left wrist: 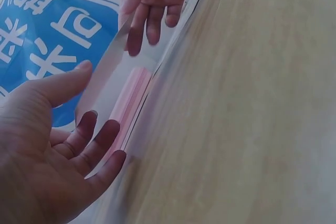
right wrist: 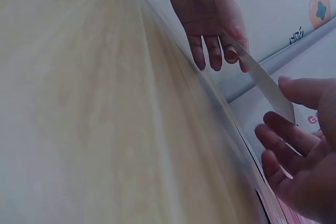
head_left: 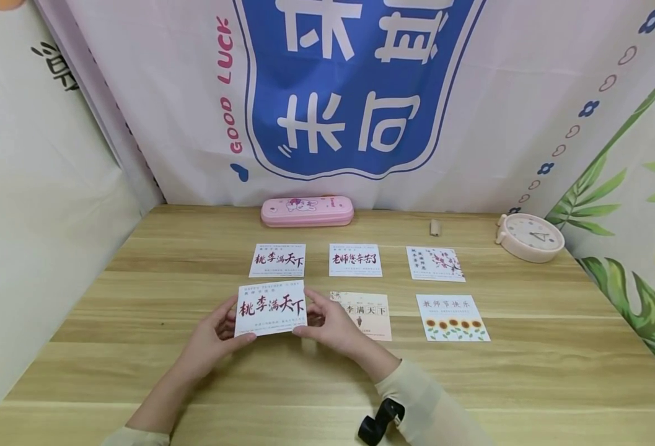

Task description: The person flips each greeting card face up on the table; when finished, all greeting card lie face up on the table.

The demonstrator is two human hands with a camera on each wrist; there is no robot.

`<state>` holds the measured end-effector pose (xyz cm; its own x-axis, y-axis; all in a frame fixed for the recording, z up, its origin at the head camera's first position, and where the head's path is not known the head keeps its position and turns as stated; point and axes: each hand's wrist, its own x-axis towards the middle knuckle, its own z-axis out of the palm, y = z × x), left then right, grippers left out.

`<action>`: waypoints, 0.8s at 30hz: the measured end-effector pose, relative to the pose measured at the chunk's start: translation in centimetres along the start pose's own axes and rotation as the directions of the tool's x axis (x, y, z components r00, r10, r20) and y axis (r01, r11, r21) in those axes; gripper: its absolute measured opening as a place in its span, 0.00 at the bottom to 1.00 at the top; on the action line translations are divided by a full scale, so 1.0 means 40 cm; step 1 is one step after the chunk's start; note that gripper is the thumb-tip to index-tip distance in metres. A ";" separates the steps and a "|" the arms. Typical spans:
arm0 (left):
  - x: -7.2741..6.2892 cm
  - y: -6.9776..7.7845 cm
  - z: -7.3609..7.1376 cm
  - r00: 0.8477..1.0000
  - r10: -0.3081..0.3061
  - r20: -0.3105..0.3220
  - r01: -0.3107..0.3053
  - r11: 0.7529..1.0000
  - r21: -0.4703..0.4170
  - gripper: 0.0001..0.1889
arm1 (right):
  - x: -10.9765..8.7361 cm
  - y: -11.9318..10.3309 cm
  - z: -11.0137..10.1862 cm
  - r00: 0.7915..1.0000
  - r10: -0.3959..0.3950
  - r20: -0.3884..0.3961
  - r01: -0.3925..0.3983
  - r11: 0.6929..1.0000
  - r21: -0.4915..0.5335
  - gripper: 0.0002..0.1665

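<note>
Both hands hold up one white greeting card [head_left: 271,308] with dark red brush lettering, tilted toward the head camera. The left hand [head_left: 213,339] pinches its left edge between thumb and fingers. At the opposite edge the right hand [head_left: 331,323] does the same, thumb at the lower corner. From the left wrist the card [left wrist: 105,72] appears nearly edge-on, and so does the card [right wrist: 266,85] from the right wrist. Just behind it on the table lies a card with the same red lettering [head_left: 277,260]. A cream card [head_left: 376,317] is partly covered by the right hand.
Other cards lie in rows: a red-lettered card [head_left: 355,260], a blossom card [head_left: 435,264] and a sunflower card [head_left: 453,318]. Along the back stand a pink pencil case [head_left: 307,212], a small beige block [head_left: 435,228] and a round clock [head_left: 530,237]. A black strap [head_left: 382,422] hangs by the right sleeve.
</note>
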<state>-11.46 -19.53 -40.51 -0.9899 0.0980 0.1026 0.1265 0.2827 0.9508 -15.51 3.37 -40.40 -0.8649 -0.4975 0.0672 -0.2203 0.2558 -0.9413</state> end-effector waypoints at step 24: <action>0.001 -0.004 -0.006 0.998 0.059 -0.015 -0.057 0.995 0.077 0.38 | 0.005 -0.031 0.065 0.986 -0.023 -0.162 -0.017 0.970 -0.241 0.49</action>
<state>-11.54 -19.80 -40.58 -0.9816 0.0998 0.1629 0.1878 0.3495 0.9179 -14.25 0.80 -40.09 -0.9213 -0.3621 0.1419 -0.3079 0.4560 -0.8350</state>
